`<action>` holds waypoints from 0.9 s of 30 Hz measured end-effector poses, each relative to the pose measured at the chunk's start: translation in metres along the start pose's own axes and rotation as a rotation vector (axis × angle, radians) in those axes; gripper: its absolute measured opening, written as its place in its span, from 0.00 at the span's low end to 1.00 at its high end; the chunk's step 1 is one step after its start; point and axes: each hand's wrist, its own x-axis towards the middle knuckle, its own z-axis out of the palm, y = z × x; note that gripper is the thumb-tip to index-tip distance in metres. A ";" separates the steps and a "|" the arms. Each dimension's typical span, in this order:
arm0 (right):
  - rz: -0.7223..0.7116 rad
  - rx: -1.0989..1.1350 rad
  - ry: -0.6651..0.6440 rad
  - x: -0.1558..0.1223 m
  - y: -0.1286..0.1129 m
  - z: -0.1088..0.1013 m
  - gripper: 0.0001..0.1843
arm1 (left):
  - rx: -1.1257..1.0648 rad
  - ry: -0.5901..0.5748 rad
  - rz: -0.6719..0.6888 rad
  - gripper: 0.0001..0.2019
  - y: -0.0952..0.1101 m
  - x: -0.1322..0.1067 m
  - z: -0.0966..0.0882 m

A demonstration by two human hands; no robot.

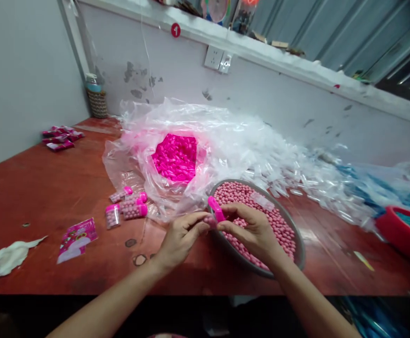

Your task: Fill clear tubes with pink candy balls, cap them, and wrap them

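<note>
My left hand (179, 238) is closed round a small clear bottle (210, 221) with pink balls in it, mostly hidden by the fingers. At the bottle's mouth, my right hand (252, 231) pinches a bright pink cap (216, 209), whose lid part is tilted up. Both hands are over the left side of a grey bowl (299, 251) of small pink balls (278, 232). A clear plastic piece (262, 201) rests on the balls. To the left, several filled bottles (133, 210) with pink caps are grouped on the table.
Behind the bowl, an open plastic bag (134, 136) holds many pink caps (175, 157). A heap of clear empty bottles (261, 150) spreads right, towards a red bowl (398, 234). Printed pink packets (62, 137), a label sheet (76, 238) and a crumpled tissue (10, 258) lie left.
</note>
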 end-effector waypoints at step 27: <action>-0.029 -0.394 -0.307 -0.020 0.015 -0.002 0.02 | 0.576 -0.201 0.357 0.09 -0.005 -0.001 0.003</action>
